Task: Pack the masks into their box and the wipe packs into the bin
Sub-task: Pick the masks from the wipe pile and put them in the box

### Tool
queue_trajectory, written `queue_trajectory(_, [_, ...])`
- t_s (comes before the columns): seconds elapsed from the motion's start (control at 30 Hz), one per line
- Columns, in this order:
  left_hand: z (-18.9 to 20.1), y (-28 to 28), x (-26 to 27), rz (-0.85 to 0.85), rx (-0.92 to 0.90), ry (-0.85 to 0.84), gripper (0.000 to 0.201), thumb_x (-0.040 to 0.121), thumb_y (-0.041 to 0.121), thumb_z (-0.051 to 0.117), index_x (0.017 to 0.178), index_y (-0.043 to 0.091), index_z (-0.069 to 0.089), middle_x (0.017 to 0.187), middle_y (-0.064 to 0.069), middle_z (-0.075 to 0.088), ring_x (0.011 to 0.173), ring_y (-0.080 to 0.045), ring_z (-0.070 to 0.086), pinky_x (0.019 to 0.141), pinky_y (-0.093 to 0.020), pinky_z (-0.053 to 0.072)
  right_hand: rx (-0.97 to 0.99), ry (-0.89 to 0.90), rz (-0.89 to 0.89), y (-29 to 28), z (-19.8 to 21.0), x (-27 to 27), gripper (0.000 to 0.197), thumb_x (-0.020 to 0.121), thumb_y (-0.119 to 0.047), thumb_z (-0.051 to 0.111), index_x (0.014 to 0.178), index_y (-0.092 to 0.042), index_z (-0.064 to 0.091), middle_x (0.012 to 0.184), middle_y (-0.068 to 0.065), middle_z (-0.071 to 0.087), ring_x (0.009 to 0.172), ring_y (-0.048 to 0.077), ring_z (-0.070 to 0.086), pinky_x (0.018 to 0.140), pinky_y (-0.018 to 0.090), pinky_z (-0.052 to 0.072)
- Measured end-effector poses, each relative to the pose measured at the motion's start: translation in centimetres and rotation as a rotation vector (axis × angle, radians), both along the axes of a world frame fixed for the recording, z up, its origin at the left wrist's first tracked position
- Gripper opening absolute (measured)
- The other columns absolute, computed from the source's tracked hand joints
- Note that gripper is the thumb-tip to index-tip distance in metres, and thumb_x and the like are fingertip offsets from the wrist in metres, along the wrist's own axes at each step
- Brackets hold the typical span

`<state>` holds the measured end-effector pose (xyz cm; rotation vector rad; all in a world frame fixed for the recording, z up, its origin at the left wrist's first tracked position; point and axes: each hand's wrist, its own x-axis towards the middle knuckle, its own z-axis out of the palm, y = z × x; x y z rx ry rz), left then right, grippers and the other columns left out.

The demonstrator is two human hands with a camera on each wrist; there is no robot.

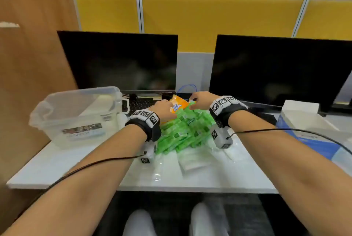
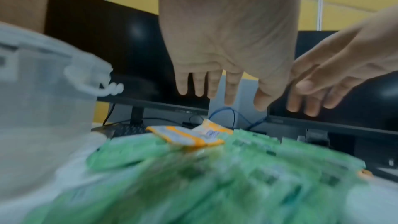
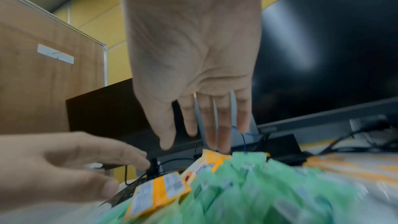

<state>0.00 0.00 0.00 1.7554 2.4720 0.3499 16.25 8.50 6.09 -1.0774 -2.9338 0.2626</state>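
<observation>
A heap of green wipe packs [image 1: 182, 131] lies mid-desk, with an orange wipe pack [image 1: 178, 105] on its far top. My left hand [image 1: 163, 108] hovers at the pack's left, fingers straight and holding nothing [image 2: 226, 98]. My right hand [image 1: 198, 100] reaches in from the right, fingers straight, and its fingertips [image 3: 221, 144] are at the pack's far edge [image 3: 206, 163]. A second orange pack [image 3: 155, 193] lies lower on the heap. The clear bin [image 1: 76, 114] stands at the left and holds no packs. The blue-and-white mask box [image 1: 304, 121] stands open at the right. Wrapped white masks [image 1: 190, 161] lie in front of the heap.
Two dark monitors [image 1: 122, 62] [image 1: 282, 72] stand behind the heap, with a keyboard [image 1: 141, 104] and a blue cable [image 1: 187, 88] between them. A wooden partition [image 1: 28, 64] borders the desk's left side. The desk's front edge [image 1: 171, 188] is near my body.
</observation>
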Motion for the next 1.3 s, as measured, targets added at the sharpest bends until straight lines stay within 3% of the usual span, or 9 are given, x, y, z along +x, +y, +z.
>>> queue_trajectory(0.13, [-4.4, -2.1, 1.5, -0.043, -0.036, -0.074, 0.047, 0.089, 0.031, 0.061, 0.131, 0.011, 0.055, 0.139, -0.012, 0.047, 0.130, -0.029, 0.042, 0.106, -0.036, 0.035, -0.270, -0.223, 0.033, -1.5, -3.9, 2.1, 0.032, 0.093, -0.029, 0.059, 0.119, -0.010, 0.063, 0.101, 0.004, 0.066, 0.088, 0.016, 0.064, 0.061, 0.020, 0.046])
queue_trajectory(0.27, [-7.1, -2.2, 3.4, -0.218, 0.099, -0.126, 0.024, 0.089, 0.022, 0.061, 0.109, 0.013, 0.067, 0.112, -0.009, 0.058, 0.106, -0.020, 0.052, 0.092, -0.031, 0.038, -0.299, -0.324, 0.061, -1.4, -8.2, 3.7, 0.039, 0.083, -0.041, 0.068, 0.119, -0.026, 0.062, 0.103, 0.001, 0.065, 0.092, 0.017, 0.060, 0.073, 0.026, 0.047])
queue_trajectory(0.43, [-6.4, -1.0, 5.9, -0.329, 0.053, -0.139, 0.021, 0.092, 0.027, 0.058, 0.099, 0.011, 0.070, 0.087, 0.001, 0.053, 0.080, -0.014, 0.050, 0.073, -0.029, 0.041, -0.242, -0.019, -0.038, 0.6, -9.5, 5.5, 0.033, 0.087, -0.042, 0.065, 0.112, -0.021, 0.067, 0.091, -0.007, 0.059, 0.086, 0.013, 0.055, 0.067, 0.022, 0.042])
queue_trajectory(0.53, [-5.9, -0.4, 8.0, -0.383, -0.060, -0.162, 0.031, 0.092, 0.038, 0.058, 0.102, 0.011, 0.069, 0.097, -0.003, 0.062, 0.083, -0.014, 0.052, 0.073, -0.028, 0.042, -0.026, 0.253, -0.253, 3.1, -7.8, 8.4, 0.033, 0.088, -0.036, 0.062, 0.114, -0.016, 0.064, 0.108, 0.007, 0.063, 0.097, 0.024, 0.059, 0.076, 0.030, 0.047])
queue_trajectory(0.67, [-7.1, 0.3, 10.9, -0.390, -0.415, -0.059, 0.076, 0.076, 0.069, 0.059, 0.134, 0.022, 0.048, 0.134, 0.000, 0.047, 0.117, -0.020, 0.049, 0.097, -0.036, 0.042, 0.341, 0.202, -0.687, 6.8, -5.7, 13.7, 0.044, 0.087, -0.030, 0.060, 0.122, -0.005, 0.050, 0.122, 0.022, 0.054, 0.114, 0.040, 0.049, 0.095, 0.046, 0.040])
queue_trajectory(0.8, [-9.5, 1.1, 11.4, -0.411, -0.511, 0.085, 0.086, 0.071, 0.053, 0.071, 0.141, 0.019, 0.032, 0.137, -0.009, 0.039, 0.126, -0.033, 0.040, 0.100, -0.048, 0.041, 0.235, 0.064, -0.917, 9.3, -5.4, 17.7, 0.032, 0.085, -0.018, 0.061, 0.112, -0.001, 0.055, 0.109, 0.021, 0.059, 0.102, 0.039, 0.056, 0.092, 0.044, 0.043])
queue_trajectory(0.9, [-10.2, 1.7, 11.3, -0.373, -0.467, 0.063, 0.060, 0.083, 0.038, 0.059, 0.134, 0.016, 0.038, 0.133, -0.010, 0.045, 0.122, -0.030, 0.045, 0.098, -0.047, 0.044, 0.117, 0.075, -0.893, 9.4, -5.7, 19.1, 0.023, 0.089, -0.010, 0.060, 0.109, 0.000, 0.059, 0.090, 0.017, 0.056, 0.081, 0.033, 0.054, 0.074, 0.040, 0.042])
queue_trajectory(1.07, [-9.5, 2.7, 11.1, -0.297, -0.333, -0.061, 0.037, 0.094, 0.010, 0.039, 0.130, 0.010, 0.048, 0.130, -0.011, 0.053, 0.115, -0.028, 0.054, 0.094, -0.038, 0.046, 0.208, 0.055, -0.837, 7.6, -5.4, 20.2, 0.023, 0.089, -0.003, 0.057, 0.110, 0.007, 0.056, 0.111, 0.027, 0.060, 0.105, 0.041, 0.057, 0.086, 0.045, 0.046])
queue_trajectory(1.3, [-8.0, 3.5, 9.2, -0.203, -0.010, -0.110, 0.021, 0.099, 0.019, 0.044, 0.107, 0.007, 0.060, 0.109, -0.013, 0.063, 0.093, -0.028, 0.060, 0.072, -0.031, 0.043, 0.379, 0.228, -0.480, 2.5, 0.7, 20.4, 0.039, 0.082, -0.001, 0.058, 0.121, -0.005, 0.058, 0.117, 0.022, 0.059, 0.108, 0.041, 0.056, 0.083, 0.044, 0.047])
